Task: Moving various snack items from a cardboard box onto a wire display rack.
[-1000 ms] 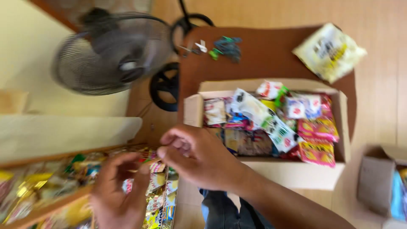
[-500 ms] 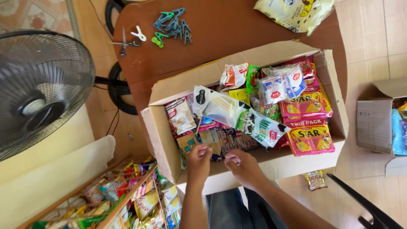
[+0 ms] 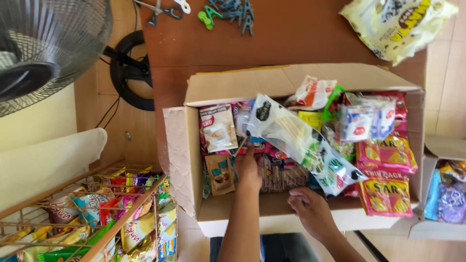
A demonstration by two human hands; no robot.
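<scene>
An open cardboard box (image 3: 182, 160) sits on a brown table and is packed with several snack and sachet packets. My left hand (image 3: 247, 167) reaches into the left part of the box, fingertips on a strip of packets beside a small brown sachet (image 3: 221, 173); whether it grips anything I cannot tell. My right hand (image 3: 312, 209) rests at the box's near rim, fingers loosely curled, holding nothing visible. A long clear bag with a green-white end (image 3: 296, 140) lies diagonally across the top of the packets. Red-yellow packets (image 3: 386, 172) fill the right side.
A wire rack (image 3: 92, 213) full of snack packets stands at lower left. A fan (image 3: 46, 46) is at upper left. Scissors (image 3: 162, 9), clothes pegs (image 3: 228, 12) and a large yellow bag (image 3: 398, 24) lie on the table's far side. A smaller open carton (image 3: 444, 191) is at right.
Both hands moved from the rack at left to the box. My left hand went down among the packets; my right drew back to the near rim. The view came closer.
</scene>
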